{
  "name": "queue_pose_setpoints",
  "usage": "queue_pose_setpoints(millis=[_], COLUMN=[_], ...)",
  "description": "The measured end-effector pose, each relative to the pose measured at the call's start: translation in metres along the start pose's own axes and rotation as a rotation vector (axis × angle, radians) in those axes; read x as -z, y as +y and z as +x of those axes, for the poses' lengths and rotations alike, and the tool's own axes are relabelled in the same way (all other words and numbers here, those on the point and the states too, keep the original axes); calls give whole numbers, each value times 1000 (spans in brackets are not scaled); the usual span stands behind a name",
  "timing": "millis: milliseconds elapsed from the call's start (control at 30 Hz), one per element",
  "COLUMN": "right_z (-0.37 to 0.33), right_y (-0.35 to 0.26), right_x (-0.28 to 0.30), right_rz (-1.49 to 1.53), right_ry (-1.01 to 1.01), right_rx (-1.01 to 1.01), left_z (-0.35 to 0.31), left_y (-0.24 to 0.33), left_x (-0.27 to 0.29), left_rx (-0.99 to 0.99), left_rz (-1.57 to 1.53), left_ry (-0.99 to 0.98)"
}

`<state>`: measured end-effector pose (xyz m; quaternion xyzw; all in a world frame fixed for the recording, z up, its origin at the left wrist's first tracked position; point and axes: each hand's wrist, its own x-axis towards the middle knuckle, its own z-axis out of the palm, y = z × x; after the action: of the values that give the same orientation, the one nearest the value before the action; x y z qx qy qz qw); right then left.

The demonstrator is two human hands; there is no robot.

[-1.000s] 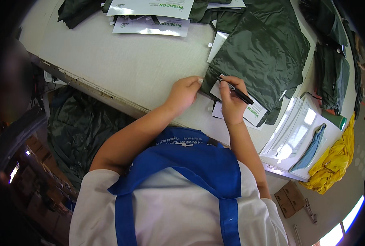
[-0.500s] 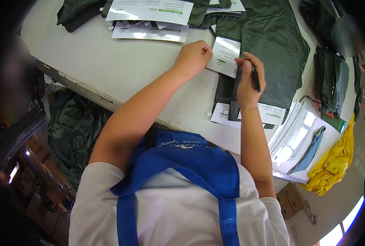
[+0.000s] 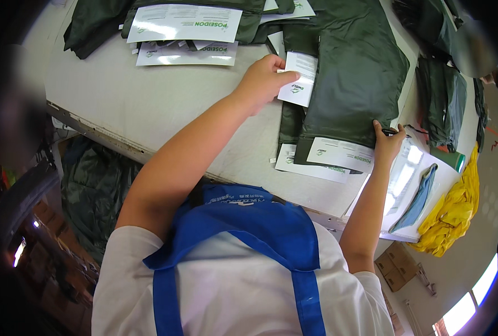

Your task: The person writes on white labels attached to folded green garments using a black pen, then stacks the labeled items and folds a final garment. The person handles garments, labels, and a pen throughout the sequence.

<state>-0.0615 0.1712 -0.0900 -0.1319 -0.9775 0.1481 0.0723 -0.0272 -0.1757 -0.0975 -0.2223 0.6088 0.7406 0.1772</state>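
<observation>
My left hand (image 3: 264, 81) is closed on a white printed card (image 3: 297, 89), with the thumb on top and the fingers at its left edge. The card lies beside dark green folded trousers (image 3: 352, 84), partly under their left side. My right hand (image 3: 389, 143) is at the lower right edge of the trousers, closed around a slim black object (image 3: 393, 133) whose kind I cannot make out. A second printed card (image 3: 338, 154) lies across the trousers' near end, and another card (image 3: 293, 159) sticks out beneath.
More dark garments with white cards (image 3: 184, 22) lie at the far left of the table (image 3: 204, 112). To the right are papers with a blue strip (image 3: 417, 199), a yellow cloth (image 3: 453, 207) and a green cylinder (image 3: 450, 158). Dark garments (image 3: 95, 190) hang below the table's left edge.
My right hand has moved right and nearer, from beside the card to the trousers' right edge, keeping the black object. My left hand, a loose fist before, has taken hold of the card.
</observation>
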Motion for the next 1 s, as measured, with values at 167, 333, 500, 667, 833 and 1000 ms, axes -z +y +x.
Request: queue_pose_setpoints(millis=[167, 333, 500, 667, 833, 1000], right_z=[7, -4, -26, -62, -46, -32], right_y=[8, 2, -12, -13, -4, 5], right_x=[31, 59, 26, 19, 41, 26], right_rz=[483, 736, 428, 342, 767, 711], right_ry=[-266, -171, -176, -71, 285, 132], right_rx=[-162, -110, -78, -30, -19, 99], left_z=[-2, -56, -72, -74, -85, -64], left_y=[-15, -41, -41, -28, 46, 128], left_x=[-13, -3, 1, -23, 6, 107], left_rx=[-59, 148, 512, 72, -103, -225], left_rz=[3, 88, -109, 122, -105, -242], left_ry=[-134, -289, -398, -348, -346, -18])
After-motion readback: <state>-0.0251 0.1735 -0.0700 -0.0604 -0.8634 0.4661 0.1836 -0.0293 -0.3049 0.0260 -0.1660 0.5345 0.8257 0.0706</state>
